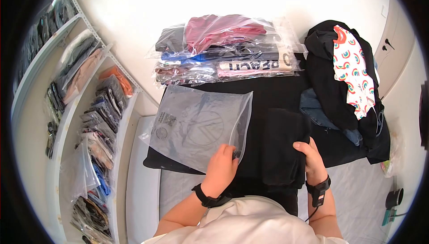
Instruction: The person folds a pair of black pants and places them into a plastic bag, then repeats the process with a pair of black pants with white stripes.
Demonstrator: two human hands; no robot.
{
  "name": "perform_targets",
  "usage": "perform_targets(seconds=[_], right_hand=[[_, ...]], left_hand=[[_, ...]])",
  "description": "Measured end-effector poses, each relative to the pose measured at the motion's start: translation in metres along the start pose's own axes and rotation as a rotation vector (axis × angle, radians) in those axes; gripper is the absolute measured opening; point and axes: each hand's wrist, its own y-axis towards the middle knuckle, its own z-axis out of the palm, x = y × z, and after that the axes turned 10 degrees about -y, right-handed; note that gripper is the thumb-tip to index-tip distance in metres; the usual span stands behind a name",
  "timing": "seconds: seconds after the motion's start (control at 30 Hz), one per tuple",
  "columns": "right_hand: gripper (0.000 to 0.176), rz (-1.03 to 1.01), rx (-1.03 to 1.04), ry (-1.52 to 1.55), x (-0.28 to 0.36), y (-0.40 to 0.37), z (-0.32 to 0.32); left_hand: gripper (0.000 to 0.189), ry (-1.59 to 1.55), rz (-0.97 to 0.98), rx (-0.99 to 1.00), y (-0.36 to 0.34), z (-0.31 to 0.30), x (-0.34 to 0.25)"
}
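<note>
A clear plastic bag (pixel 192 121) with a printed circle and small print lies flat on the black-covered table. My left hand (pixel 221 162) pinches its near right edge, close to the opening, with the fingers curled. To the right of the bag is a folded black garment (pixel 283 148), a neat oblong at the table's near side. My right hand (pixel 311 158) grips its right edge, thumb on top and the other fingers hidden underneath. Both wrists wear black straps.
Bagged clothes (pixel 228 50) are stacked at the back of the table (pixel 261 93). On the right lies a loose heap with a black garment (pixel 324 74), a rainbow-print white garment (pixel 355 72) and blue denim (pixel 319 110). Shelves (pixel 67 114) of bagged clothes stand left.
</note>
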Motion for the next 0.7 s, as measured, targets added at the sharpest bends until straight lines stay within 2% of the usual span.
perform_targets(seconds=[0.23,0.3,0.43,0.47,0.53,0.63,0.7], right_hand=[[0.052,-0.03,0.134,-0.319,0.025,0.014,0.043],[0.05,-0.161,0.246,-0.718,0.027,0.019,0.054],[0.057,-0.186,0.333,-0.91,0.029,0.03,0.072],[0.057,-0.19,0.335,-0.911,0.031,0.031,0.078],[0.061,-0.219,0.467,-1.127,0.036,0.033,0.089],[0.06,-0.242,0.511,-1.177,0.038,0.042,0.098],[0.053,-0.276,0.404,-1.163,0.023,0.058,0.088]], left_hand=[[0.053,0.085,0.007,0.026,-0.003,-0.018,-0.022],[0.061,0.078,0.051,-0.057,0.002,-0.03,-0.032],[0.069,0.066,0.171,-0.117,0.01,-0.053,-0.037],[0.072,0.059,0.226,-0.092,0.013,-0.058,-0.041],[0.075,0.056,0.283,-0.069,0.017,-0.067,-0.046],[0.078,0.061,0.373,-0.004,0.017,-0.08,-0.055],[0.078,0.017,0.461,0.105,0.011,-0.082,-0.061]])
